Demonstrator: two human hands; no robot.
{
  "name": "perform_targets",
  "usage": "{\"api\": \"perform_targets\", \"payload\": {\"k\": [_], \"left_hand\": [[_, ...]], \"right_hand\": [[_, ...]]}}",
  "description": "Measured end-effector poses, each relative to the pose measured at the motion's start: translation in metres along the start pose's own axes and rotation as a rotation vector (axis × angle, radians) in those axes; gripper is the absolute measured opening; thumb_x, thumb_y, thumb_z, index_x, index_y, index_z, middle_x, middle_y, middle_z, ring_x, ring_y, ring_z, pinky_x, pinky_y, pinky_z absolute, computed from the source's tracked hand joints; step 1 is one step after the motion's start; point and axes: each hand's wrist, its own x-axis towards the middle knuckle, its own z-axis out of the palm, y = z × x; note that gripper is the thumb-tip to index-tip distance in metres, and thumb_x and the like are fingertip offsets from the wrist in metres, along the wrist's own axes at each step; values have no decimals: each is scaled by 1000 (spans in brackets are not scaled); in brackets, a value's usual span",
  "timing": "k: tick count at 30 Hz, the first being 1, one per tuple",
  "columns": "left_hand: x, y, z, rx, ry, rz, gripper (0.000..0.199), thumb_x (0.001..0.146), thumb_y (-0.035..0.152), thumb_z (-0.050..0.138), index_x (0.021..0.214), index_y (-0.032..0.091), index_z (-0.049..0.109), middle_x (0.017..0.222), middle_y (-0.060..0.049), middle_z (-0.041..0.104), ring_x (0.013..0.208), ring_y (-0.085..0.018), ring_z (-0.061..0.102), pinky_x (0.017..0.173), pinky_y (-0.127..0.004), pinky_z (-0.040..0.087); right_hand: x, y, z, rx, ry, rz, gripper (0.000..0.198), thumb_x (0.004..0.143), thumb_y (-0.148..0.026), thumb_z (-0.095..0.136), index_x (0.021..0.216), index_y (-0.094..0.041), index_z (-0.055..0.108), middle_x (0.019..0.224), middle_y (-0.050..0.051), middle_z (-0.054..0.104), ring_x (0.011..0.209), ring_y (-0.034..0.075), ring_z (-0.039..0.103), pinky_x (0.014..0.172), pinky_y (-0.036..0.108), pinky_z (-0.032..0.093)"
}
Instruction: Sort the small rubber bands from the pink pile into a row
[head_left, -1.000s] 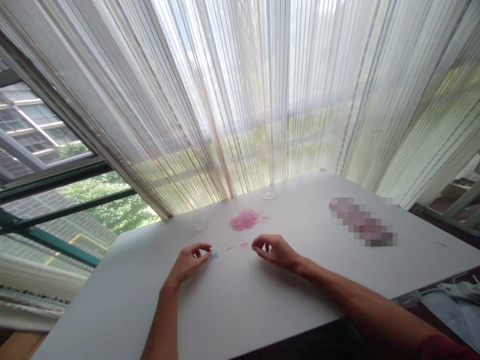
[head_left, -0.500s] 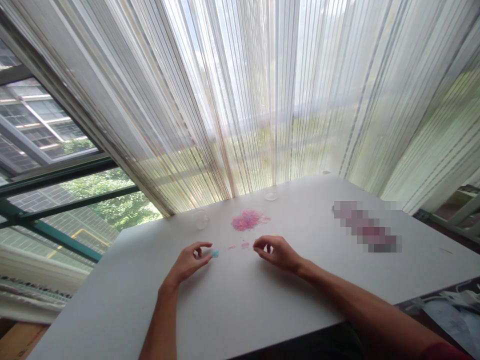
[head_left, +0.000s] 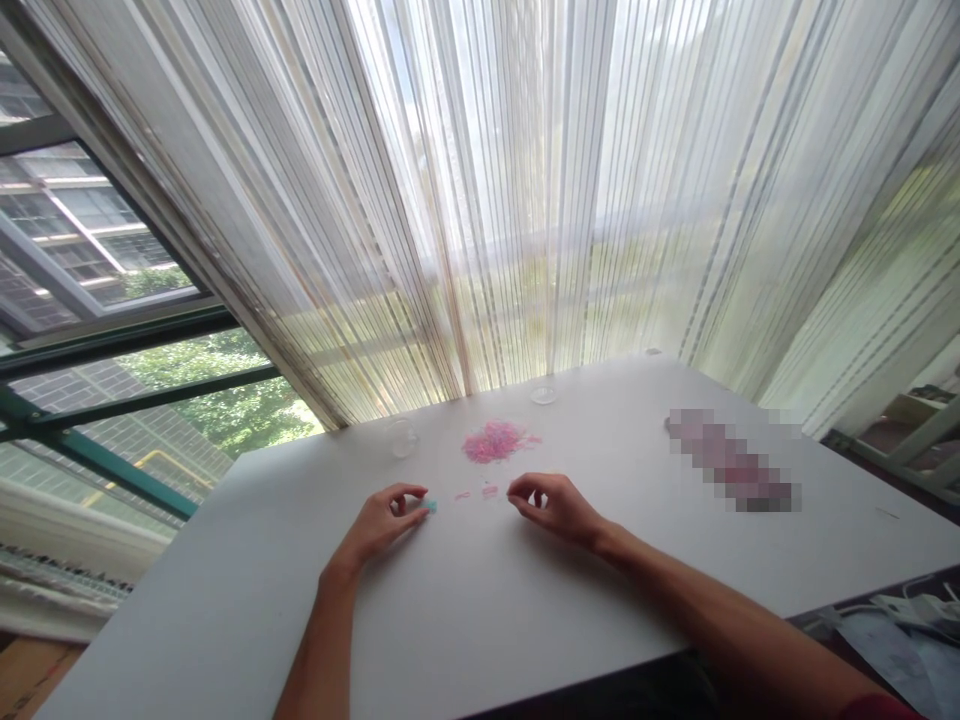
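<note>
On the white table, my left hand (head_left: 386,520) has its thumb and forefinger curved with a gap between their tips. The thumb tip is at a small teal piece (head_left: 432,507); whether it touches it I cannot tell. My right hand (head_left: 555,502) is closed in a pinch, and anything between those fingertips is too small to make out. Between the hands lie a small pink piece (head_left: 490,491) and a thinner pink strip (head_left: 462,495). Beyond them spreads a loose pile of small pink and purple pieces (head_left: 493,441).
A clear round dish (head_left: 403,437) stands at the back left of the table (head_left: 435,620), and another clear dish (head_left: 543,396) at the back edge. A pixelated reddish item (head_left: 731,460) lies to the right. Sheer curtains (head_left: 510,200) hang behind the table.
My left forefinger has come down a little towards the thumb, beside the teal piece. My right hand keeps its pinch in nearly the same place. The view has tilted slightly.
</note>
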Motion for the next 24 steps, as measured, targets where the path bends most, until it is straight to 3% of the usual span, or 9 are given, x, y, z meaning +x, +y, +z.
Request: {"api": "perform_targets", "payload": {"k": [7,14,24], "left_hand": [[-2,-5,-7,-45,-25,-40,39,69,47,67,92,18,76,80,-5,71,61,-15,53,60,-25,45],[-2,2,-1,-8,-12,-34,37,70,48,66,87,18,77,65,-2,63,60,-15,50,58,-25,42],[0,-2,-2,-4,-9,-17,36,71,47,66,92,18,76,71,-2,66,59,-14,48,59,-25,42]], "right_hand": [[0,2,0,-12,7,9,13,85,-26,58,82,-18,68,73,2,69,61,12,60,57,22,50],[0,0,-2,-10,3,9,13,85,-25,57,81,-19,68,74,2,70,62,12,60,57,22,50],[0,1,-1,-9,-3,7,12,85,-23,57,82,-18,68,74,2,69,63,12,61,58,22,49]]}}
